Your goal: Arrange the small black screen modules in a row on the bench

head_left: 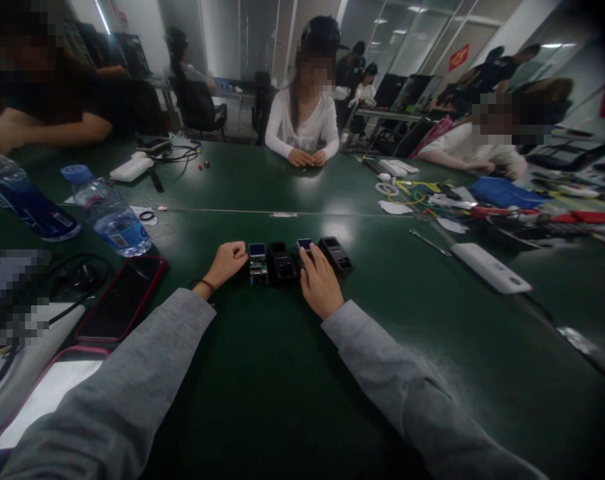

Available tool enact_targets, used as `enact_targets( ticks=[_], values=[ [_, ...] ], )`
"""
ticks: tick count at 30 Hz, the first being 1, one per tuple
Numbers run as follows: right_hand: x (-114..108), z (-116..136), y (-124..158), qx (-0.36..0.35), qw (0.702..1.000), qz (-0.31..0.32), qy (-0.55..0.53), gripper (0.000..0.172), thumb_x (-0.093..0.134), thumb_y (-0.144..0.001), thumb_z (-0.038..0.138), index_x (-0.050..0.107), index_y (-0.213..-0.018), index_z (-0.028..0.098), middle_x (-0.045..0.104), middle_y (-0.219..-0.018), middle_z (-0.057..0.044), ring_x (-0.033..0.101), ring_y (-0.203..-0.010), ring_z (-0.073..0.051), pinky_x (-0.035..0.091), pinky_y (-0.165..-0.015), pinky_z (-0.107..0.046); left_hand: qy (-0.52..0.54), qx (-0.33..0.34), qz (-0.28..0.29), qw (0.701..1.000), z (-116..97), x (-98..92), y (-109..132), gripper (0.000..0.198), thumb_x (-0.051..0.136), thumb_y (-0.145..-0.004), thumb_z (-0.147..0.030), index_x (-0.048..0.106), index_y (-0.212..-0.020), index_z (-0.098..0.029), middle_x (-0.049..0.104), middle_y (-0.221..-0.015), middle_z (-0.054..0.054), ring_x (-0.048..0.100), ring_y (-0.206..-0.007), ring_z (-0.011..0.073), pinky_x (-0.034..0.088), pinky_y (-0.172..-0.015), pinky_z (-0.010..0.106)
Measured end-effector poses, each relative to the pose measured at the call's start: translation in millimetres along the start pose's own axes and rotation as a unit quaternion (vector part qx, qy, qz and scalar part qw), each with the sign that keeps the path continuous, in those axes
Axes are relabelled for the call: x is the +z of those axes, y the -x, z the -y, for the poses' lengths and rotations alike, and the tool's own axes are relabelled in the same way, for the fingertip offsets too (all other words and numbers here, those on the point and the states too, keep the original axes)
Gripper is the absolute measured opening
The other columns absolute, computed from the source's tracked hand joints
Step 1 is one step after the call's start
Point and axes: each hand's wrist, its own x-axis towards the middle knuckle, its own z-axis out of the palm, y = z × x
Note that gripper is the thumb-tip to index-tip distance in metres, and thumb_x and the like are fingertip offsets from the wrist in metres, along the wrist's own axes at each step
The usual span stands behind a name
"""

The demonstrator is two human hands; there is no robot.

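Several small devices stand in a row on the green table (282, 347). Leftmost is a circuit board (258, 265) with a small screen, and beside it lies a black case (282, 260). My left hand (227, 261) is curled into a fist by the board's left side, with nothing visible in it. My right hand (319, 280) rests over another small device with a screen (304, 245), its fingers spread and covering most of that device. Right of these fingers sits a second black case (336, 255), tilted a little.
Two bottles, one a clear water bottle (109, 213), and a red-edged phone (125, 297) are at the left. A white power bank (491, 267), a thin metal tool (429, 243) and a blue tray (507, 193) among cables lie right. A person (305, 120) sits opposite.
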Motion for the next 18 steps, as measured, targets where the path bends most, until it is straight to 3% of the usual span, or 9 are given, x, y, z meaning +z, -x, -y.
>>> enact_targets(
  ticks=[8,14,18],
  values=[
    [5.9,4.7,-0.6,-0.006,0.999,0.014,-0.037,0.067,0.03,-0.103,0.009,0.021,-0.169,0.018,0.026,-0.169,-0.018,0.021,-0.159,-0.034,0.038,-0.123,-0.064,-0.004,-0.006,-0.001,1.0,-4.4,0.2,0.1,0.034,0.054,-0.073,-0.008,0.029,-0.054,-0.022,0.036,-0.054,-0.007,0.034,-0.056,0.0099,0.024,-0.058,0.025],
    [-10.2,2.4,-3.5,0.003,0.999,-0.031,-0.013,0.054,0.032,-0.108,0.022,0.039,-0.161,0.016,0.031,-0.166,-0.02,0.028,-0.156,-0.034,0.039,-0.122,-0.061,-0.004,0.001,0.0,1.0,-1.5,-0.9,0.7,0.034,0.055,-0.074,-0.01,0.03,-0.055,-0.022,0.037,-0.055,-0.007,0.035,-0.057,0.0105,0.026,-0.059,0.024],
    [-25.0,-24.6,2.6,0.06,0.993,-0.088,0.056,0.05,0.041,-0.106,0.029,0.049,-0.153,0.016,0.033,-0.164,-0.021,0.03,-0.153,-0.04,0.035,-0.12,-0.068,0.003,0.008,-0.002,1.0,-0.7,-0.6,-0.2,0.034,0.055,-0.073,-0.009,0.03,-0.054,-0.023,0.036,-0.055,-0.008,0.034,-0.056,0.0104,0.025,-0.059,0.025]
  ],
)
